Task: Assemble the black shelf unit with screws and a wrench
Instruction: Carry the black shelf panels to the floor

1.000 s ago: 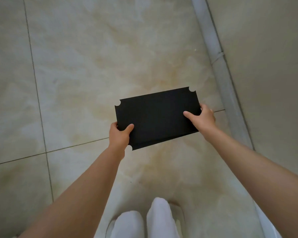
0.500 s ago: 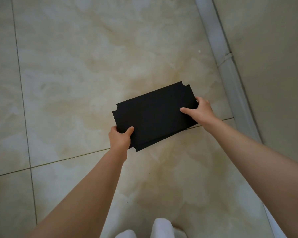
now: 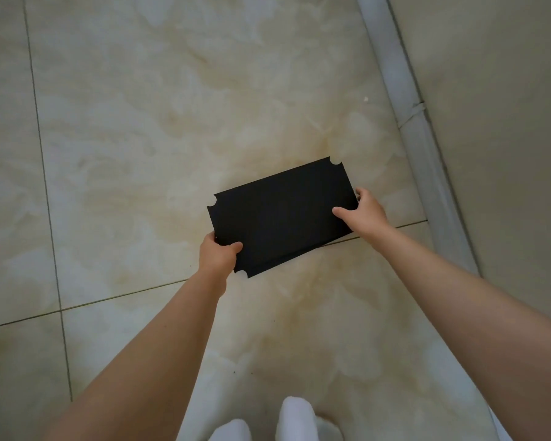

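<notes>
black shelf panel (image 3: pixel 280 214) gripped between left hand (image 3: pixel 218 254) (near corner) and right hand (image 3: pixel 361 214).

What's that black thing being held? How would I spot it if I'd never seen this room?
Start at the beige marble-look tile floor beside the pale wall. Above it, the left hand and right hand grip the short ends of a flat black shelf panel. It is the only dark thing there, a rectangle with a rounded notch at each visible corner.
</notes>
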